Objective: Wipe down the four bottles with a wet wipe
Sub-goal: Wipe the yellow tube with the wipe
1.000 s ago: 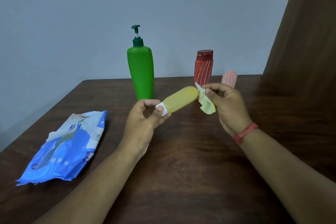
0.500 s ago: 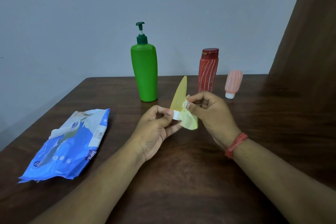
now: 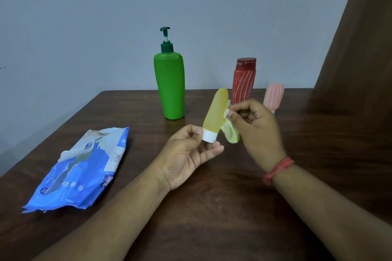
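Observation:
My left hand [image 3: 186,152] pinches the white cap of a small yellow bottle [image 3: 215,112], which points up and slightly right above the table. My right hand [image 3: 257,127] is closed on a crumpled pale yellow-green wet wipe [image 3: 230,133] pressed against the bottle's right side. Behind them stand a tall green pump bottle [image 3: 169,87], a red bottle with white stripes [image 3: 244,82], and a small pink bottle [image 3: 273,95] resting cap-down, partly hidden by my right hand.
A blue pack of wet wipes [image 3: 84,167] lies flat on the dark wooden table [image 3: 212,207] at the left, its flap lifted. A grey wall rises behind the table. A brown curtain [image 3: 360,59] hangs at the right.
The yellow bottle swung from lying sideways to standing cap-down in my left hand. My right hand slid the wipe from the bottle's tip to near the cap, then back up its side.

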Motion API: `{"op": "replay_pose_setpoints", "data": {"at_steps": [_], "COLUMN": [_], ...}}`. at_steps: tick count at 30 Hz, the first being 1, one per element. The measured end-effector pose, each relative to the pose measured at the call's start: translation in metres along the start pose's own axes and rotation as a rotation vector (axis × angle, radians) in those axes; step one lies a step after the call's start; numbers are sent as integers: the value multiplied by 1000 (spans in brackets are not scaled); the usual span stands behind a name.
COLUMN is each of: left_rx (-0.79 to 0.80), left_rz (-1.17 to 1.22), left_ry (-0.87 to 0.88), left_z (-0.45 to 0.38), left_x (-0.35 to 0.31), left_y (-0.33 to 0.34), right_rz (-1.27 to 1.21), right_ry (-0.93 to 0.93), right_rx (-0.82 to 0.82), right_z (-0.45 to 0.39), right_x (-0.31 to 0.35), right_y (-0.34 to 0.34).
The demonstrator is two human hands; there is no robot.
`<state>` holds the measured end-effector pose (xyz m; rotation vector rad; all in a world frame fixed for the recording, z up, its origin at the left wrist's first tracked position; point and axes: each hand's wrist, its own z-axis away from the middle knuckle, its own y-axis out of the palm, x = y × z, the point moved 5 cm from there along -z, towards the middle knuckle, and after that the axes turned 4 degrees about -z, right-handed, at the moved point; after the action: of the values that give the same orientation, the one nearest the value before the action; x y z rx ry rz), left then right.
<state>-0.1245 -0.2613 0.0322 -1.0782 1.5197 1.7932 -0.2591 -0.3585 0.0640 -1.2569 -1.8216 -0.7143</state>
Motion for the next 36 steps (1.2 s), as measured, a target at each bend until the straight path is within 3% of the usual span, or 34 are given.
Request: {"op": "replay_pose_setpoints", "data": {"at_steps": [7, 12, 16, 19, 24, 27, 30, 32, 36], "left_rx": [-35, 1, 57, 54, -42, -68, -94, -115, -184], "left_rz": [41, -161, -356, -363, -258, -358, -645, -760, -719], "left_ry": [50, 74, 98, 104, 148, 186, 262, 327, 395], "left_z": [-1, -7, -7, -7, -8, -8, -8, -8, -6], "left_x": [-8, -1, 5, 5, -4, -6, -6, -7, -12], "left_y": [-8, -9, -7, -8, -14, -16, -14, -12, -20], "right_rz": [65, -79, -165, -131, 93, -14, -169, -211, -121], "right_ry": [81, -26, -26, -45, -20, -4, 20, 50, 129], "right_rx": [268, 5, -113, -74, 217, 64, -77, -32, 192], "right_z": [6, -2, -6, -6, 6, 0, -5, -3, 4], "right_x": [-16, 2, 5, 5, -5, 0, 2, 0, -12], "right_y": [17, -3, -15, -15, 12, 3, -12, -9, 9]}}
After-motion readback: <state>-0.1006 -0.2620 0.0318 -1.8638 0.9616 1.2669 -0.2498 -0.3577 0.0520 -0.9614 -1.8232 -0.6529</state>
